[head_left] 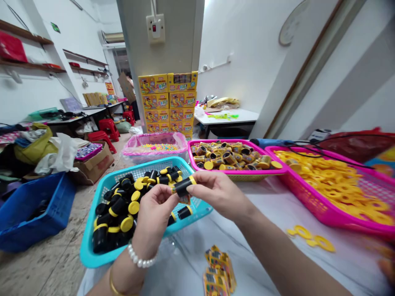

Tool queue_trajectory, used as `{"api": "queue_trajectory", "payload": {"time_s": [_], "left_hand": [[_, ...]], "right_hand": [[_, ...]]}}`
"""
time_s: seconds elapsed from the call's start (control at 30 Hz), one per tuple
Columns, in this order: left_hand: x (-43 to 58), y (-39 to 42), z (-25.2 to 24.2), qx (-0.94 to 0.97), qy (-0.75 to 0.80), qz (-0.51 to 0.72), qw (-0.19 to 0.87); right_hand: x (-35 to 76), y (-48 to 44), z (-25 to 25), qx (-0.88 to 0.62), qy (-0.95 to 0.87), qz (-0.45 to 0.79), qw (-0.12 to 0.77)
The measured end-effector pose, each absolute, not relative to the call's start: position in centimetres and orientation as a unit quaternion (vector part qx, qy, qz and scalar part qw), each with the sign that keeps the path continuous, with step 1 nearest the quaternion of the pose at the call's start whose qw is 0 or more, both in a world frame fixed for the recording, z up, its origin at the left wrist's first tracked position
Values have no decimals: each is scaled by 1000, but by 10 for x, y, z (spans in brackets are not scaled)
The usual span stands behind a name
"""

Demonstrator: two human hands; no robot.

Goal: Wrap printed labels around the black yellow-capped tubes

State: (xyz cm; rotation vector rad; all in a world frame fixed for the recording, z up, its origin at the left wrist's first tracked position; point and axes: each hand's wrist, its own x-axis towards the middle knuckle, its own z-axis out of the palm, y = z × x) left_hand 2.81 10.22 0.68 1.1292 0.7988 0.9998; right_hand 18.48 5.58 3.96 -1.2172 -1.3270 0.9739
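Observation:
Between my hands is a small black container (182, 187) with a yellow rim, held sideways over the near edge of a turquoise basket (89, 230). My right hand (216, 193) grips the container's right end with thumb and fingers. My left hand (159, 205) is closed at its other end, pinching a printed yellow label (185, 200) that shows partly beneath the container. Fingers hide the rest of the label. More black containers with yellow lids (117, 205) fill the turquoise basket. A loose pile of printed yellow labels (219, 271) lies on the table below my hands.
A pink basket (210, 174) of labelled containers stands behind; another pink basket (311, 189) holds yellow plastic parts. Several yellow parts (311, 237) lie on the marbled table (265, 255). A pink tub (132, 150) holds colourful beads. Yellow boxes (168, 100) are stacked behind; a blue crate (58, 209) sits left.

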Motion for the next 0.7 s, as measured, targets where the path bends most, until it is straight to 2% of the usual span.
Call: {"api": "queue_trajectory", "payload": {"time_s": [0.1,0.23,0.4,0.6,0.7], "left_hand": [[23,104,5,497,341,393,694],[21,106,3,426,342,453,705],[24,108,2,347,315,472,746],[26,105,2,306,303,444,786],[26,104,1,269,294,441,804]], "right_hand": [[178,56,36,-508,-551,388,537],[186,57,35,-501,-561,324,574],[198,62,32,-487,-449,376,648],[191,62,28,-474,-482,393,623],[190,61,29,-501,-500,362,607]]}}
